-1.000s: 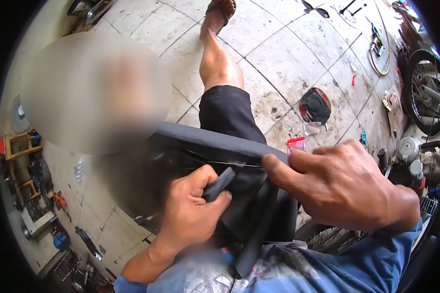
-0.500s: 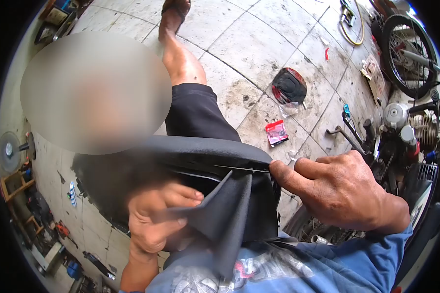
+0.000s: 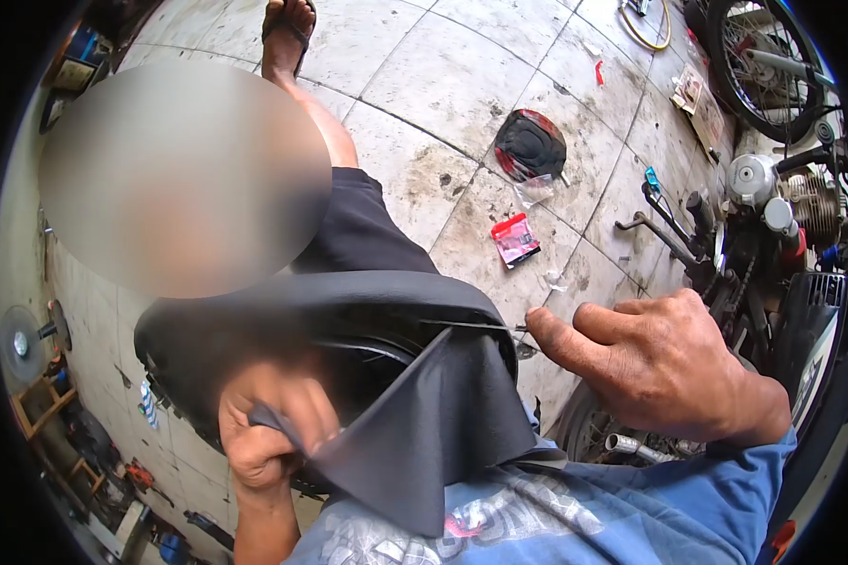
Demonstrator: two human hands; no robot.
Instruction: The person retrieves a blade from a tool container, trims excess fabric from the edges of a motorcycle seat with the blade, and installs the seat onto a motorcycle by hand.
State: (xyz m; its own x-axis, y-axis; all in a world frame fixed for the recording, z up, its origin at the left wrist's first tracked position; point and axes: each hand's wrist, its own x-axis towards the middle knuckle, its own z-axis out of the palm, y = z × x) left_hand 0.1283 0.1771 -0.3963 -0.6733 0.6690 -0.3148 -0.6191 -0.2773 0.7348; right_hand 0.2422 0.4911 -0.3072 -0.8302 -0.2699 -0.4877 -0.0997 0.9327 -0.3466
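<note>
Hands, head view: my left hand (image 3: 278, 414), closed, pinching a black flap (image 3: 424, 428) hanging from the seat (image 3: 396, 290) over my lap; my right hand (image 3: 655, 363), curled, fingers closed on a thin rod (image 3: 471, 325) at its edge. Risk: a hard pull or slip may tear flap. Change: flap spread wider than earlier.

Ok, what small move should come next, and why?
Probably draw the thin tool slightly along the seat with the right hand: it lies where the black flap meets the seat, and the left hand grips the flap's free end.
</note>
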